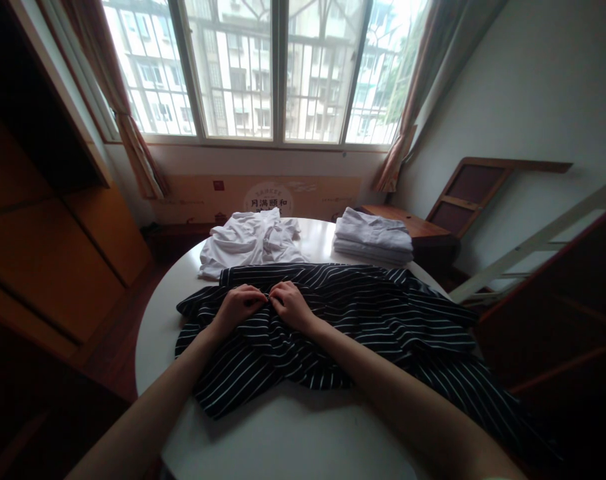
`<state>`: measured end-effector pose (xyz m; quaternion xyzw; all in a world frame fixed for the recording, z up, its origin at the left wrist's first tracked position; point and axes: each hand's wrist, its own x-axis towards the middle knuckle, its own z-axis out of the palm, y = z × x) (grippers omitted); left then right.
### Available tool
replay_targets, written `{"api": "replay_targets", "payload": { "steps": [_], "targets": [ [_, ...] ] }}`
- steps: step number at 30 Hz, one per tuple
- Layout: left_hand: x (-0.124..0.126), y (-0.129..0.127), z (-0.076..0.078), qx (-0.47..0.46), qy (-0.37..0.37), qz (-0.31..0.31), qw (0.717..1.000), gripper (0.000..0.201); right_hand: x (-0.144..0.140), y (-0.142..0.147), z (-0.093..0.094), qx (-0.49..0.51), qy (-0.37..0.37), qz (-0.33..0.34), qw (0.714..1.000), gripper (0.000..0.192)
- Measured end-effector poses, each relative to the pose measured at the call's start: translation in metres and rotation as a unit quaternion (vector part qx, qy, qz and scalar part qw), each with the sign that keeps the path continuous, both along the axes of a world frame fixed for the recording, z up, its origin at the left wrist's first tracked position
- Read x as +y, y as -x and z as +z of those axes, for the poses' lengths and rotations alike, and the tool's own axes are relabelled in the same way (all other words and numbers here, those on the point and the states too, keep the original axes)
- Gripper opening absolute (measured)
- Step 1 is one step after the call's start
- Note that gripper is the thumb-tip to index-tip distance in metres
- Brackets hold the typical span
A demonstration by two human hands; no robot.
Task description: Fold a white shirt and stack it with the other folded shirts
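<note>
At the centre of the frame, the left hand (pixel 239 305) and right hand (pixel 291 304) meet knuckle to knuckle, both pinched shut on the striped shirt (pixel 363 313), which sprawls over the round white desk (pixel 293 440), apparently gathering its fabric at one spot.

Left hand (pixel 239 305): bare, no glove, ring or bracelet visible; fingers short-nailed as far as the view tells.
Right hand (pixel 291 303): bare, no glove and no ring to be seen.
Left forearm (pixel 167 393): uncovered along its whole visible length; no sleeve, no watch.
Right forearm (pixel 383 393): likewise uncovered, no sleeve edge or wristband in view.
Clothing: none of the person's own shows.
</note>
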<state>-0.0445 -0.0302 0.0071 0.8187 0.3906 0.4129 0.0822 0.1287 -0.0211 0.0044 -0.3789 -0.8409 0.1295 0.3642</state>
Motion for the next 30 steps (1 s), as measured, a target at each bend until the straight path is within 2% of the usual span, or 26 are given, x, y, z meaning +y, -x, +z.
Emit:
{"api": "replay_targets", "payload": {
  "steps": [5, 11, 14, 18, 21, 25, 28, 30],
  "targets": [
    [-0.002, -0.001, 0.004, -0.009, 0.032, -0.003, 0.999, 0.009, -0.004, 0.0, 0.002, -0.001, -0.002, 0.008, 1.0, 0.009],
    [-0.005, -0.001, 0.009, -0.039, 0.113, 0.009, 0.993, 0.016, -0.004, 0.0, 0.003, 0.015, 0.001, -0.012, 1.0, 0.007],
    [-0.006, 0.002, 0.012, -0.017, 0.147, 0.041, 0.988, 0.016, -0.005, 0.0, 0.004, 0.019, -0.007, -0.057, 0.998, 0.007],
    [-0.007, 0.01, 0.015, 0.072, 0.174, 0.042, 0.981, 0.029, -0.006, 0.0, 0.005, -0.005, -0.007, -0.11, 0.994, 0.008],
    [-0.006, 0.019, 0.016, 0.106, 0.177, 0.061, 0.977, 0.032, -0.006, -0.001, 0.004, -0.023, -0.008, -0.136, 0.99, 0.009],
    [-0.003, 0.028, 0.014, 0.112, 0.193, 0.079, 0.972, 0.035, -0.006, -0.001, 0.004, -0.036, 0.006, -0.165, 0.986, 0.009],
    [-0.001, 0.03, 0.011, 0.094, 0.205, 0.058, 0.973, 0.038, -0.007, -0.002, 0.006, -0.04, 0.012, -0.187, 0.982, 0.009],
    [0.001, 0.029, 0.009, 0.086, 0.208, 0.034, 0.974, 0.031, -0.008, -0.002, 0.007, -0.032, 0.021, -0.208, 0.977, 0.01]
  ]
}}
